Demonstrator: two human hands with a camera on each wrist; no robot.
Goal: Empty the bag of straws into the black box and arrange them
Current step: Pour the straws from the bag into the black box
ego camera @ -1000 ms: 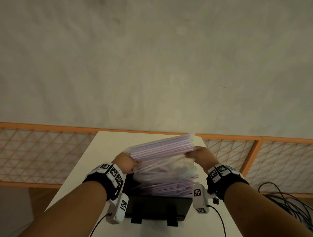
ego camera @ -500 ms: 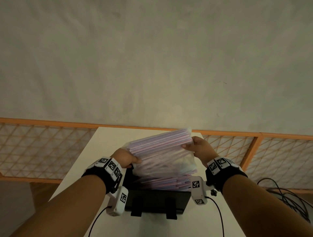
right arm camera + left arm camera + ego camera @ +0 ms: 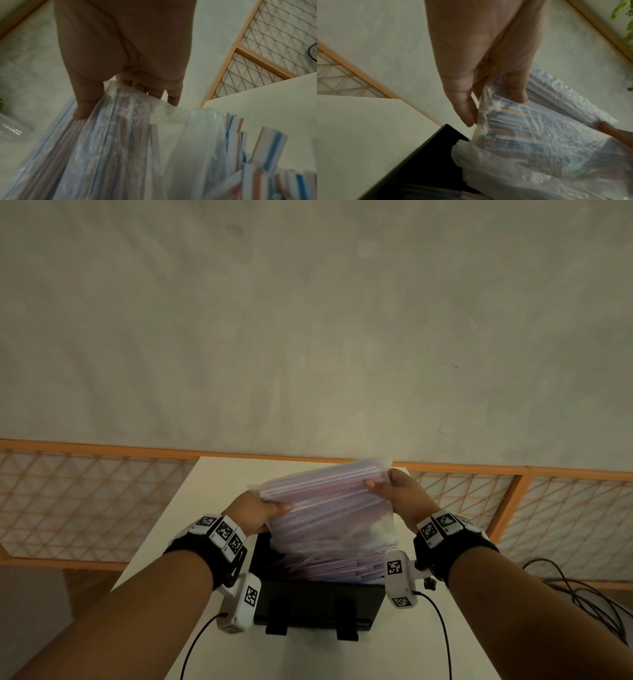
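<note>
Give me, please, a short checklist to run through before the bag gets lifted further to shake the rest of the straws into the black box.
1. Left hand grips the bag at its left end: ok.
2. Right hand grips the bag's right end: ok.
3. Bag held above the black box: ok.
4. Straws already landing inside the box: ok, a pile shows below the bag.
5. Bag emptied: not ok, many straws still show through the plastic.
6. Straws in the box lying evenly: cannot tell, the bag hides most of them.
</note>
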